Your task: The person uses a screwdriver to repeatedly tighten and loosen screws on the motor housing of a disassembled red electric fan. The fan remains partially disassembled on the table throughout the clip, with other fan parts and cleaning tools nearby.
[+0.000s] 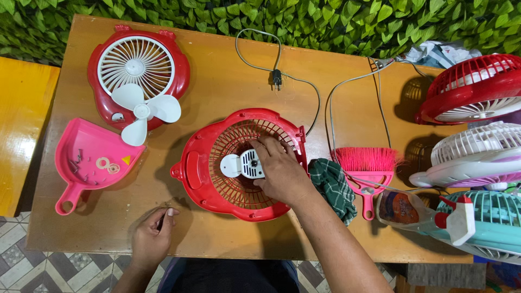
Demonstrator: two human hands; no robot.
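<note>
A red fan housing lies open side up in the middle of the wooden table. Its white motor sits in the centre. My right hand rests on the motor's right side, fingers curled over it. My left hand is near the table's front edge, pinching a small dark thin item; what it is cannot be told. A white three-blade propeller lies on the red and white front grille at the back left.
A pink dustpan with screws and washers lies at the left. A green checked cloth, pink hand brush and spray bottle lie right. Several fans crowd the right edge. A grey cord with plug runs behind.
</note>
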